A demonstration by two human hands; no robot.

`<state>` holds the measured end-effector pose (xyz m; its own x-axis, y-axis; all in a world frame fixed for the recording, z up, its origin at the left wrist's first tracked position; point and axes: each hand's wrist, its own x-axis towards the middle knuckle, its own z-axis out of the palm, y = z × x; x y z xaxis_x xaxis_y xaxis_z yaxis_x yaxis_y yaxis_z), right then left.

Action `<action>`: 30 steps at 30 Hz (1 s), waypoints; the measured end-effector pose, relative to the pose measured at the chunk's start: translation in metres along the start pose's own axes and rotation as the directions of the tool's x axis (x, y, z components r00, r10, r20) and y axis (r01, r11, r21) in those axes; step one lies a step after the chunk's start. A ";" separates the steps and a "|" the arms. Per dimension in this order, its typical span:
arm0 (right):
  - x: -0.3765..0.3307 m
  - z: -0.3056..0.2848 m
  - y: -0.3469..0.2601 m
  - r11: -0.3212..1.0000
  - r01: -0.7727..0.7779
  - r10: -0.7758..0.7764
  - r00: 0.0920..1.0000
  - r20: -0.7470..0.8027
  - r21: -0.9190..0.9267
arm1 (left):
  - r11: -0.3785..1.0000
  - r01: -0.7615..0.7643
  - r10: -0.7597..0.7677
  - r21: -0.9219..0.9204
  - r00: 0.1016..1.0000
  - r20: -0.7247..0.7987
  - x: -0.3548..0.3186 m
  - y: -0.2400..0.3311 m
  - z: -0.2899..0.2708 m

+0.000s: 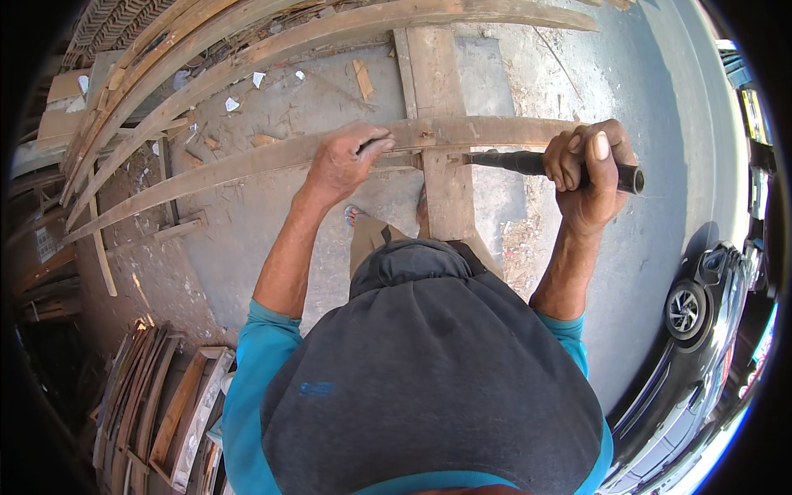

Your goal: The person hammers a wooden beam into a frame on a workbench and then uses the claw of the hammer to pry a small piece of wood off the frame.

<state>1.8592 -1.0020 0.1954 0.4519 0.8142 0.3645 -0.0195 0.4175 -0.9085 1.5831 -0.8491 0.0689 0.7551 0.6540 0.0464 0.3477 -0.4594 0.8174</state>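
My right hand (592,169) is wrapped round the black tubular handle (528,162) of a tool. Its narrow dark end points left and reaches the wooden board that runs away from me, close to the crossing plank; the head's kind does not show clearly. My left hand (348,161) is closed, thumb against fingers, over the near edge of the long wooden plank (247,162). Whatever it pinches, if anything, is hidden. The long plank lies across a wide upright-running board (448,202) in front of my body, and a dark mark shows where they cross.
More long timbers (330,31) lie beyond and to the left. Wood scraps (363,79) and white bits (232,105) litter the concrete floor (247,272). Stacked wood (136,396) and a wooden frame (190,412) stand lower left. A dark car (689,355) is parked at right.
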 end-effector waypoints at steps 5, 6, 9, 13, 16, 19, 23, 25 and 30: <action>-0.014 0.041 0.014 0.984 0.029 -0.038 0.998 -0.049 -0.177 | 0.764 0.282 -0.248 0.581 0.959 -0.139 -0.015 -0.064 -0.055; -0.016 0.046 0.019 0.971 0.045 -0.051 0.998 -0.022 -0.234 | 0.765 0.285 -0.249 0.578 0.958 -0.143 -0.018 -0.073 -0.057; -0.021 0.064 0.033 0.913 0.063 -0.044 0.997 0.057 -0.404 | 0.657 0.398 -0.535 0.640 0.845 0.023 -0.029 -0.109 -0.056; -0.023 0.093 0.041 0.873 0.113 -0.094 0.994 0.064 -0.474 | 0.747 0.378 -0.472 0.547 0.881 0.035 -0.035 -0.138 -0.043; -0.026 0.108 0.045 0.881 0.078 -0.108 0.993 -0.038 -0.467 | 0.727 0.337 -0.416 0.599 0.909 -0.006 -0.032 -0.133 -0.043; -0.027 0.097 0.045 0.870 0.169 -0.171 0.985 0.037 -0.463 | 0.716 0.324 -0.389 0.619 0.921 -0.031 -0.037 -0.133 -0.045; 0.000 0.035 0.035 0.996 0.066 -0.075 0.986 -0.148 -0.065 | 0.725 0.289 -0.334 0.625 0.941 -0.048 -0.036 -0.137 -0.041; 0.003 0.040 0.034 0.999 0.035 -0.036 0.984 -0.173 -0.009 | 0.720 0.271 -0.315 0.639 0.948 -0.047 -0.033 -0.139 -0.045; 0.003 0.091 0.029 0.920 0.005 -0.033 0.997 -0.066 -0.392 | 0.741 0.264 -0.326 0.617 0.945 -0.014 -0.035 -0.138 -0.045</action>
<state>1.7785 -0.9510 0.1891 0.5101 0.7716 0.3800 0.3335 0.2299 -0.9143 1.4835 -0.7820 -0.0202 0.5928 0.7762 -0.2149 0.8005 -0.5384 0.2634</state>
